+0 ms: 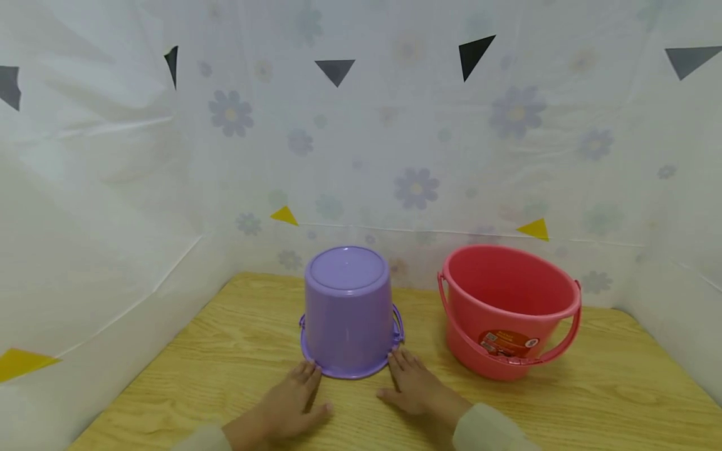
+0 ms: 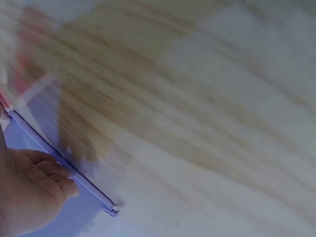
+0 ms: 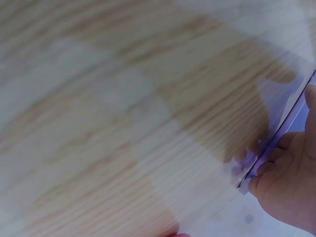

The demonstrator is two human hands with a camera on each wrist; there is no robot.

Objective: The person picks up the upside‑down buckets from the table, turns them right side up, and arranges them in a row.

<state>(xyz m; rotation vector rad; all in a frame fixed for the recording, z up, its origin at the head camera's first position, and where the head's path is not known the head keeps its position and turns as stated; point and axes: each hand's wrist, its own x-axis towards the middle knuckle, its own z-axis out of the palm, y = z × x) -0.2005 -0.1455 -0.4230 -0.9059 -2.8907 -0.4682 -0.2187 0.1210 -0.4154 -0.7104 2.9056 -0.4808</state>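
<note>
A purple bucket (image 1: pixel 348 319) stands upside down on the wooden table, its flat base facing up and its rim against the tabletop. Its handle (image 1: pixel 398 322) hangs at the side, down by the rim. My left hand (image 1: pixel 289 401) reaches to the near left of that rim, fingertips right at it and thumb spread apart. On the near right, my right hand (image 1: pixel 416 383) touches the rim with extended fingers, thumb out to the side. Both wrist views show the fingers along the purple rim (image 2: pixel 81 180), with the hand mirrored faintly in the glossy tabletop.
To the right stands an upright red bucket (image 1: pixel 491 338), its handle (image 1: pixel 570 341) lowered over the front beside a label. The wooden table (image 1: pixel 214 351) is bounded at the back and sides by a pale flowered curtain (image 1: pixel 361 144) with black, grey and yellow triangles.
</note>
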